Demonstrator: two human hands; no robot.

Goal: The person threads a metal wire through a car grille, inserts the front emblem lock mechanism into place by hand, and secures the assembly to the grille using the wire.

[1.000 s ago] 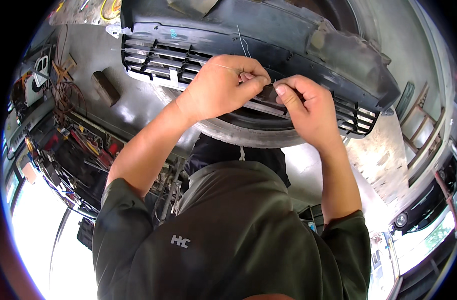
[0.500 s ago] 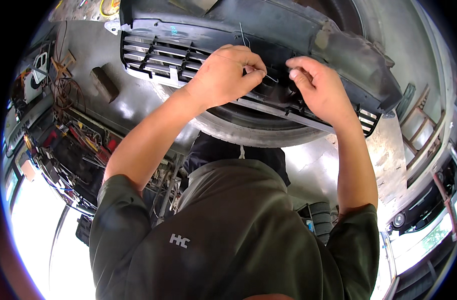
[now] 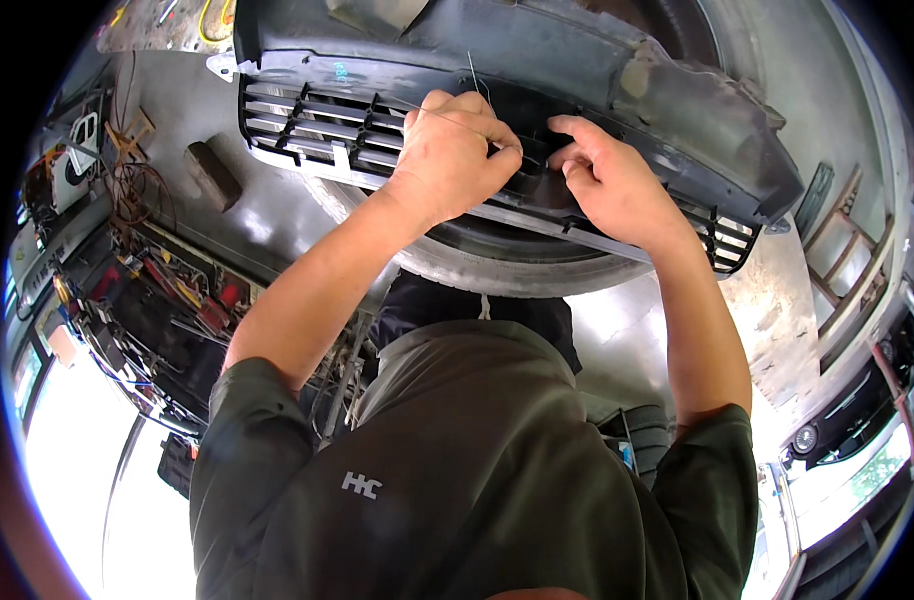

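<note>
A dark plastic car bumper (image 3: 557, 60) lies across the top of the view, its black slatted grille (image 3: 352, 132) along the near side. Over the grille's middle, my left hand (image 3: 455, 150) is closed, thumb against bent fingers, on a thin metal wire. One stretch of that wire (image 3: 473, 72) sticks up beyond the knuckles, and a fine strand crosses the back of the hand. The gripped part is hidden. Just to the right, my right hand (image 3: 607, 180) reaches to the bumper's dark centre, index finger stretched out and thumb apart from it. I see nothing held there.
Beneath the bumper lies a large tyre (image 3: 477, 275). A wooden block (image 3: 213, 176) rests on the floor at left, near coiled hoses (image 3: 137, 185) and a cluttered tool cart (image 3: 147, 320). A wooden ladder-like frame (image 3: 845, 240) stands at right. Stacked tyres (image 3: 645, 435) are by my right side.
Both hands have shifted slightly left. The wire end that showed at my left fingertips is out of sight, and a strand now lies over that hand. My right fingers have moved nearer the left hand.
</note>
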